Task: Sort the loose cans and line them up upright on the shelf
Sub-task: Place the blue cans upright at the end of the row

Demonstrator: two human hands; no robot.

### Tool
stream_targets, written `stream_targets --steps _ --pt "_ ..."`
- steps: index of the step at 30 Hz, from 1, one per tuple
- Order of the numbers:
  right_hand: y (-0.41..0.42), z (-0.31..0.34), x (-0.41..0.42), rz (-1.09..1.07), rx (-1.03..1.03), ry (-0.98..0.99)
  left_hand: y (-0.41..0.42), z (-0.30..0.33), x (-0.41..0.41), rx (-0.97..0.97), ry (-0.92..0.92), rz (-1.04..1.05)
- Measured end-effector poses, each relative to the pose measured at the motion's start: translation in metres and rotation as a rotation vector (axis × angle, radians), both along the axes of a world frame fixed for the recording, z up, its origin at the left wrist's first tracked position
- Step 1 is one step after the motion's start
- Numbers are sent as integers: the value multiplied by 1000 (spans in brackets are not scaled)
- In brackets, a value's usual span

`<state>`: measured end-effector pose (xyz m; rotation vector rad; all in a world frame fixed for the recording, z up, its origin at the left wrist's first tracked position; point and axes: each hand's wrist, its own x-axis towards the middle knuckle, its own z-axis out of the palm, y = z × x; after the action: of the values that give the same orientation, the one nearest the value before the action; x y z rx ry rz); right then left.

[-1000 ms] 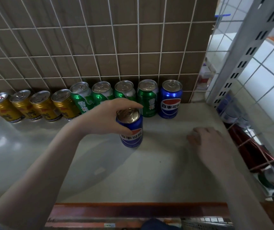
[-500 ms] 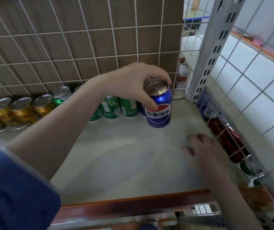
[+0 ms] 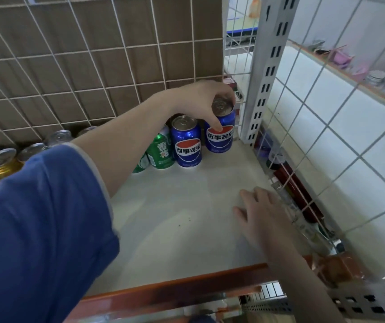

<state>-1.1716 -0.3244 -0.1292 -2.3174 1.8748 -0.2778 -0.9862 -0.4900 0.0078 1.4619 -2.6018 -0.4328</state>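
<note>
Clasping blue can (image 3: 220, 134) top — left hand (image 3: 200, 96) grip

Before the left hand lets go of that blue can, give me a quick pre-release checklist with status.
1. Held blue can upright: ok, lid faces up.
2. Left hand holds it from above, thumb on the label: ok.
3. Can base flat on the shelf: cannot tell, though it looks down.
4. Spot in the row: ok, it stands right of the other blue can, at the row's end.
5. Gap to the metal post: ok, a little room shows.
6. Right hand out of the way: ok, it rests flat on the shelf, nearer the front edge.
</note>
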Motion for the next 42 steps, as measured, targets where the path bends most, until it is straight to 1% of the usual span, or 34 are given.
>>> stream_targets --steps 2,7,9,12,17,29,34,38,42 --pt "0 0 0 5 3 -17 -4 -6 -3 28 -10 11" --pt "0 -3 0 2 -62 -24 -6 -25 -7 111 -14 43" --pt "1 -2 0 17 -29 -1 -6 -30 -6 123 -2 59" --pt "-1 -1 -2 31 -10 14 -7 -29 -4 133 -7 76" --pt "-3 -6 0 29 -53 2 -6 -25 -1 174 -34 68" --pt "-4 -12 5 -2 -106 -6 -3 -22 -1 190 -60 23" --pt "-8 -17 14 -41 -125 -3 -2 -27 2 187 -42 48" --pt "-8 -20 16 -48 -178 -23 -1 -31 3 168 -10 57" --pt "-9 -21 17 -39 -173 -26 4 -33 2 155 -29 82"
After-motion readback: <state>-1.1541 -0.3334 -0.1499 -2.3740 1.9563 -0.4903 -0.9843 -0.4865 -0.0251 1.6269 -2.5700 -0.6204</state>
